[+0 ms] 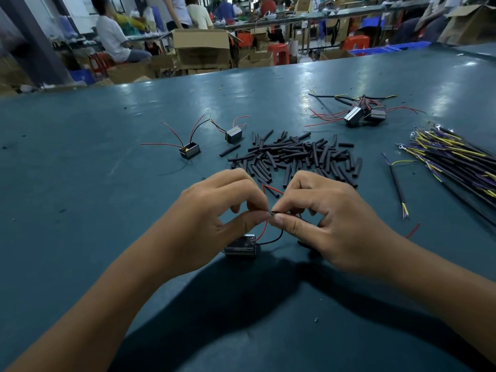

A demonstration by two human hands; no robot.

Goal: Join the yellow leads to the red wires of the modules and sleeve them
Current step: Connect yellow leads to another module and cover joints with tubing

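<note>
Busy workshop behind, dark green bench in front — and both hands meet right at its near middle. The left hand pinches thumb to forefinger on a red wire; the right hand pinches a thin dark lead end, tips almost touching. The joint runs left to right between the two pinches. The module sits just below the left fingers, its wires looping up. Beyond lies the sleeve pile — nearer the right hand, I'd say.
</note>
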